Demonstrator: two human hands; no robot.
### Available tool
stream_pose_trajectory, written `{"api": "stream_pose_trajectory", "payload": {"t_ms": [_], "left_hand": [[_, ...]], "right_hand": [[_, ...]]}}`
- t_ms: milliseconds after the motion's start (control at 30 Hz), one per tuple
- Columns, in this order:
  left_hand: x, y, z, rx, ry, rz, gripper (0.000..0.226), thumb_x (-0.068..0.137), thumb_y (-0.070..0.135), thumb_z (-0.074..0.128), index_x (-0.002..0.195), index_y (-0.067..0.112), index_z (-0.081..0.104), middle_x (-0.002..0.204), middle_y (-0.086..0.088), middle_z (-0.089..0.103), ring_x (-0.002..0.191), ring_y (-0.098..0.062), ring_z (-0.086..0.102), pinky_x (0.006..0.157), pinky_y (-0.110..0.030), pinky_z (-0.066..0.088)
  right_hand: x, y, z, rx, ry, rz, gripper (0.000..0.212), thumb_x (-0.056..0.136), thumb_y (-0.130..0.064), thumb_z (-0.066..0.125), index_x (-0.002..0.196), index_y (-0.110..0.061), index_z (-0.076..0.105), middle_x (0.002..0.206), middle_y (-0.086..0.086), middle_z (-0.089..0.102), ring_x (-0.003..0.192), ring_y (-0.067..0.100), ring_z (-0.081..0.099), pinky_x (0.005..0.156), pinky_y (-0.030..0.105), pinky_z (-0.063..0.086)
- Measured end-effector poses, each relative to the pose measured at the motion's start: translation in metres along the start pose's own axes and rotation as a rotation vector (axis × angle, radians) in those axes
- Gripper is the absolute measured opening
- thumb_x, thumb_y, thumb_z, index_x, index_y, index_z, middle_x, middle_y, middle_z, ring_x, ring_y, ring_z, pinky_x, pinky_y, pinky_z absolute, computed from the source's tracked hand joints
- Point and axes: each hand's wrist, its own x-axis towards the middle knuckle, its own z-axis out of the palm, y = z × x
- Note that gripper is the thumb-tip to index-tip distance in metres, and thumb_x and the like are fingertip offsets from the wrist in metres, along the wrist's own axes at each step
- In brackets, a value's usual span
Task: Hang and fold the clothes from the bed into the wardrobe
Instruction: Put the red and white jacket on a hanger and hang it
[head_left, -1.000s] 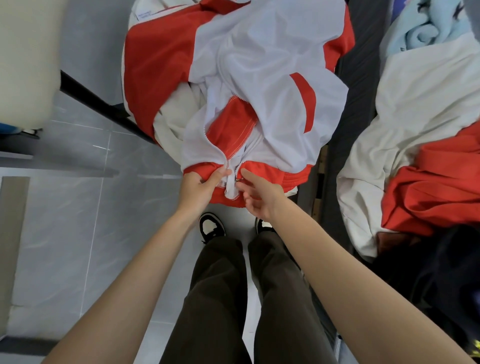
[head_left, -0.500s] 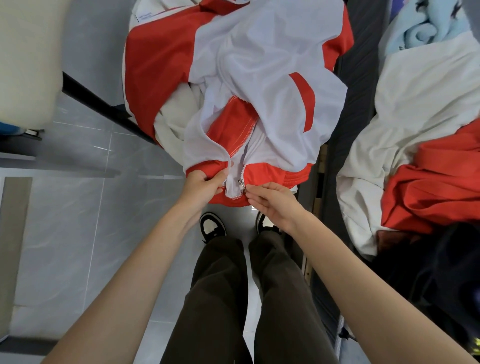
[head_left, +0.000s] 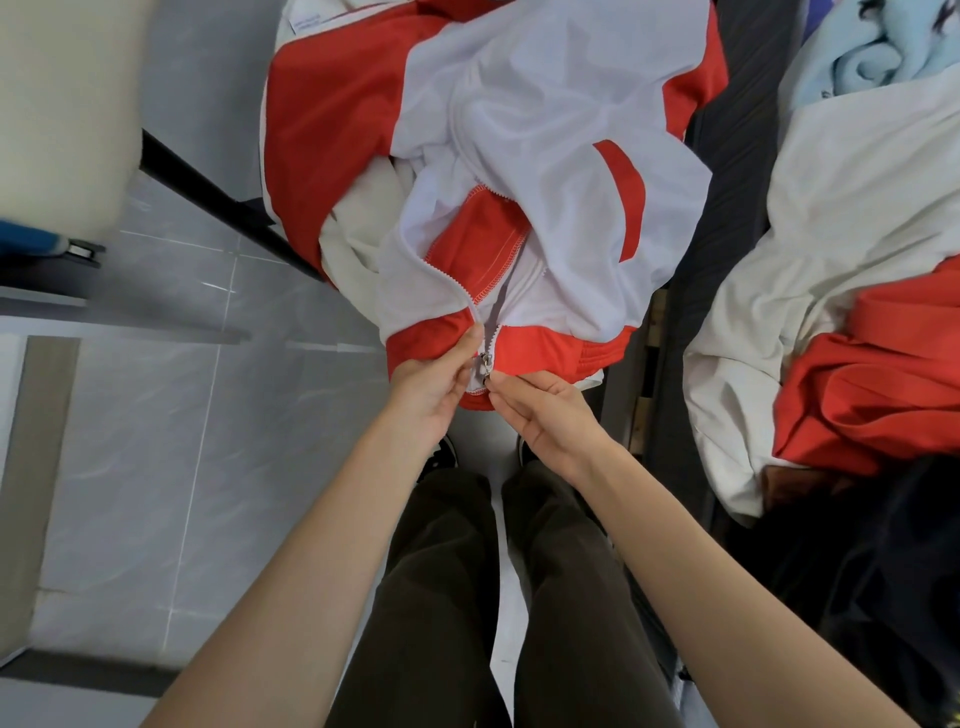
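A red and white zip jacket (head_left: 540, 156) hangs in front of me, its red hem lowest. My left hand (head_left: 434, 384) pinches the left side of the hem beside the zipper. My right hand (head_left: 545, 415) holds the metal zipper pull (head_left: 485, 364) at the bottom of the hem between thumb and fingertips. The two zipper halves meet at the hem and stand apart above it, showing red lining. A cream garment (head_left: 353, 244) hangs behind the jacket.
A bed (head_left: 727, 249) with a dark cover lies on the right, piled with a cream garment (head_left: 841, 218), a red one (head_left: 878, 384), a light blue one (head_left: 883, 47) and dark clothes (head_left: 872, 561). Grey tiled floor (head_left: 171, 441) on the left; a pale cushioned edge (head_left: 57, 104) at upper left.
My right hand shifted from the right hem to the zipper pull at the bottom. The hem's two sides came together at the zipper. My left hand stayed on the left hem.
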Motion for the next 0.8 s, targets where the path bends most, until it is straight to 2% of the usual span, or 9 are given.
{"api": "stream_pose_trajectory", "payload": {"t_ms": [233,533,733,800], "left_hand": [[-0.0034,-0.0032,0.0,-0.061,0.007,0.017,0.018,0.073,0.012,0.08,0.081,0.01,0.065,0.068,0.004,0.068,0.055,-0.002,0.064,0.054,-0.013,0.05],[-0.0062,-0.0051,0.0012,-0.033,-0.002,0.019,0.017,0.072,0.015,0.08,0.077,0.01,0.065,0.068,0.004,0.066,0.056,-0.002,0.063,0.054,-0.012,0.049],[-0.0061,-0.0044,0.0004,-0.017,0.009,0.043,0.02,0.072,0.014,0.081,0.084,0.01,0.066,0.075,0.004,0.067,0.059,-0.001,0.065,0.055,-0.013,0.05],[-0.0054,-0.0062,-0.0009,0.009,-0.006,0.08,0.027,0.071,0.014,0.081,0.093,0.009,0.065,0.079,0.005,0.067,0.066,0.001,0.067,0.058,-0.014,0.051]], "right_hand": [[0.0004,-0.0018,-0.0005,0.018,0.004,0.014,0.014,0.081,-0.003,0.07,0.095,-0.003,0.07,0.089,0.007,0.075,0.084,0.012,0.072,0.07,0.018,0.055],[-0.0012,-0.0017,0.0012,0.024,0.031,0.058,0.007,0.082,-0.005,0.071,0.089,-0.004,0.069,0.079,0.004,0.075,0.074,0.007,0.071,0.065,0.016,0.054],[-0.0033,-0.0023,0.0023,0.064,0.047,0.085,0.004,0.082,-0.006,0.071,0.085,-0.005,0.07,0.078,0.005,0.074,0.071,0.008,0.071,0.063,0.016,0.055],[-0.0032,-0.0021,0.0026,0.061,0.056,0.082,0.001,0.082,-0.006,0.071,0.082,-0.007,0.071,0.078,0.005,0.074,0.072,0.008,0.071,0.063,0.017,0.055]]}}
